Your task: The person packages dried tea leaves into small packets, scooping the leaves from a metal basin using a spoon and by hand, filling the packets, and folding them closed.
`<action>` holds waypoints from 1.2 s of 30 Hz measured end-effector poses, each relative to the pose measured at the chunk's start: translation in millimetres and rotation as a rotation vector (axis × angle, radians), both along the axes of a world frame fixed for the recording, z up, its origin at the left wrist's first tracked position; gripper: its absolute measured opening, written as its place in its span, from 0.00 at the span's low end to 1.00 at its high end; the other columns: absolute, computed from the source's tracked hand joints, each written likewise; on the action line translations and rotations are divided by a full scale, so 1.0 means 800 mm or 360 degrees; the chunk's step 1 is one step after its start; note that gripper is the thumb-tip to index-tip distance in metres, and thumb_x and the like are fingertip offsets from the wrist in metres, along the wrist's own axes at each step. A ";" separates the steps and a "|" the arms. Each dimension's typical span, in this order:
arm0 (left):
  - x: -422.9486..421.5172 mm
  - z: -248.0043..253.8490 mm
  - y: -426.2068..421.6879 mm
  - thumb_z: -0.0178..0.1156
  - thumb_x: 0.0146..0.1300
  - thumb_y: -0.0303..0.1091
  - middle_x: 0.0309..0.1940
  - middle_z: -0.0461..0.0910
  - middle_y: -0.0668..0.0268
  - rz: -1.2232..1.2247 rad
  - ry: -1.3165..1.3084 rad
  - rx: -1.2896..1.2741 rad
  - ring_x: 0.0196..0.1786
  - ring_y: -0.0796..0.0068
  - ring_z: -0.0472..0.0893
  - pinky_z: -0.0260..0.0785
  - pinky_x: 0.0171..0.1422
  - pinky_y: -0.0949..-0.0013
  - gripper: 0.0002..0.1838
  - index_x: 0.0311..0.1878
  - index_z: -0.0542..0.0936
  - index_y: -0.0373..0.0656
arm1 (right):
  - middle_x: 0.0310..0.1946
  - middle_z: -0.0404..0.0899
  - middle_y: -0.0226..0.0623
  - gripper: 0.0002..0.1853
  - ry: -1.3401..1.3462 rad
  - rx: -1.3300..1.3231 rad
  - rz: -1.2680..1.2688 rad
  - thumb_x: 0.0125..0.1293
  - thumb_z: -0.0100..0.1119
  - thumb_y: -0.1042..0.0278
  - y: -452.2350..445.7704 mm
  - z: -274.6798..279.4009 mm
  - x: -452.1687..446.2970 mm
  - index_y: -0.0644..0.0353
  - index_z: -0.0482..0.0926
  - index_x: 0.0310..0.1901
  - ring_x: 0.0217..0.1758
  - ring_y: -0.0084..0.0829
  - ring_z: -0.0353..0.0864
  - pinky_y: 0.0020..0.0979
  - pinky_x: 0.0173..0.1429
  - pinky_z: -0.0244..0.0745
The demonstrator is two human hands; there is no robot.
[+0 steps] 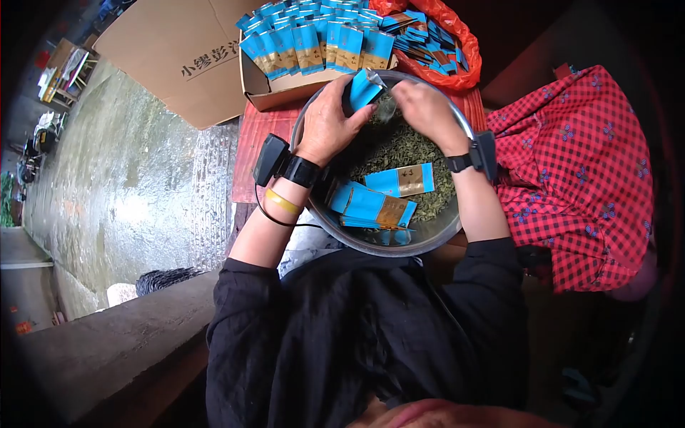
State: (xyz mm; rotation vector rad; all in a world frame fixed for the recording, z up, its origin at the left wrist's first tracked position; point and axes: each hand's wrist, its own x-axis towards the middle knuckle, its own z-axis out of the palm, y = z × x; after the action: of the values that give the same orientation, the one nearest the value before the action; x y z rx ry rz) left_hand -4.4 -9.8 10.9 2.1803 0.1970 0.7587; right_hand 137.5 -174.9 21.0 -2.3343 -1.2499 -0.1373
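My left hand grips a blue tea packet above the far side of a metal basin. The packet's silvery top end faces right. My right hand is closed close beside that end; a blurred, see-through piece shows at its fingertips, too smeared to name. Below both hands, loose dark green tea leaves cover the basin's bottom. On the leaves lie a single blue and gold packet and, nearer me, a small stack of similar packets.
Behind the basin stands a cardboard box holding many upright blue and gold packets. To its right, a red plastic bag holds more packets. The basin rests on a red wooden table. Red checked cloth hangs at right.
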 end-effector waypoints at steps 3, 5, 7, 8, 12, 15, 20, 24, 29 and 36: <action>0.002 -0.001 0.001 0.71 0.53 0.43 0.50 0.79 0.48 0.0015 -0.0035 0.0039 0.53 0.48 0.79 0.73 0.58 0.56 0.33 0.59 0.73 0.36 | 0.40 0.82 0.53 0.13 0.0203 -0.0190 0.0299 0.65 0.49 0.62 0.011 -0.022 -0.016 0.55 0.81 0.44 0.46 0.53 0.81 0.51 0.49 0.76; 0.000 0.001 0.001 0.71 0.53 0.43 0.50 0.79 0.47 0.0024 -0.0045 0.0013 0.53 0.47 0.79 0.73 0.57 0.56 0.33 0.58 0.73 0.36 | 0.40 0.82 0.53 0.15 0.0280 -0.0187 0.0272 0.65 0.48 0.61 0.015 -0.022 -0.017 0.57 0.81 0.45 0.47 0.54 0.81 0.49 0.52 0.75; -0.001 0.001 0.002 0.71 0.53 0.43 0.49 0.79 0.47 0.0036 -0.0046 -0.0005 0.52 0.47 0.80 0.73 0.57 0.56 0.33 0.58 0.73 0.36 | 0.40 0.83 0.52 0.14 0.0509 0.0001 0.0177 0.67 0.48 0.61 0.014 -0.035 -0.002 0.57 0.81 0.45 0.47 0.53 0.81 0.48 0.51 0.76; -0.001 0.002 0.002 0.71 0.53 0.43 0.49 0.79 0.47 0.0031 -0.0042 -0.0023 0.52 0.47 0.80 0.73 0.57 0.56 0.32 0.58 0.73 0.36 | 0.37 0.84 0.45 0.12 0.0540 0.0042 0.0115 0.66 0.48 0.70 0.014 -0.037 0.007 0.62 0.80 0.45 0.44 0.42 0.84 0.39 0.50 0.77; -0.001 0.001 0.002 0.71 0.53 0.43 0.49 0.79 0.47 0.0027 -0.0046 -0.0033 0.52 0.47 0.80 0.73 0.57 0.55 0.33 0.59 0.73 0.36 | 0.24 0.79 0.29 0.16 0.0956 0.0629 0.0051 0.75 0.51 0.56 0.003 -0.021 0.030 0.61 0.80 0.37 0.27 0.17 0.77 0.22 0.33 0.71; -0.003 0.005 0.000 0.71 0.53 0.43 0.49 0.79 0.47 0.0025 0.0016 -0.0006 0.52 0.48 0.80 0.73 0.57 0.55 0.33 0.59 0.73 0.36 | 0.24 0.78 0.27 0.17 0.0800 0.0864 -0.0115 0.76 0.49 0.58 -0.009 -0.001 0.033 0.63 0.79 0.36 0.26 0.16 0.75 0.20 0.34 0.71; -0.001 0.001 0.000 0.71 0.52 0.42 0.49 0.80 0.48 -0.0032 -0.0023 0.0118 0.52 0.48 0.80 0.72 0.57 0.55 0.32 0.58 0.73 0.37 | 0.28 0.79 0.27 0.17 0.0667 0.1349 -0.0043 0.77 0.49 0.59 -0.005 0.011 0.020 0.64 0.79 0.36 0.29 0.16 0.76 0.21 0.36 0.72; -0.003 0.006 -0.001 0.71 0.52 0.41 0.49 0.80 0.49 -0.0077 0.0022 0.0095 0.52 0.48 0.80 0.72 0.57 0.55 0.32 0.58 0.73 0.37 | 0.29 0.80 0.30 0.13 0.0539 0.1209 0.0185 0.75 0.52 0.63 0.002 0.016 -0.006 0.63 0.79 0.37 0.33 0.22 0.79 0.25 0.39 0.74; -0.001 0.002 0.000 0.71 0.53 0.42 0.50 0.79 0.48 -0.0073 0.0052 0.0066 0.53 0.48 0.79 0.72 0.58 0.55 0.33 0.60 0.72 0.38 | 0.31 0.81 0.38 0.07 -0.0358 0.0878 0.0516 0.70 0.60 0.65 0.007 0.034 -0.023 0.60 0.81 0.41 0.34 0.37 0.81 0.31 0.39 0.75; -0.003 0.009 -0.002 0.70 0.54 0.43 0.50 0.79 0.47 -0.0056 0.0006 0.0000 0.53 0.48 0.79 0.72 0.58 0.56 0.32 0.60 0.73 0.37 | 0.31 0.82 0.36 0.10 -0.0075 0.1074 -0.0004 0.73 0.55 0.63 -0.007 0.026 0.005 0.61 0.81 0.42 0.34 0.34 0.83 0.30 0.41 0.77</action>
State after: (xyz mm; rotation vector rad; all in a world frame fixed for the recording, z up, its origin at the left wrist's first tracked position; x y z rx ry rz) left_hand -7.2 -11.2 18.4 2.1800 0.1601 0.7346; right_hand 141.5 -180.9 41.6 -1.7521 -1.0136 -0.5293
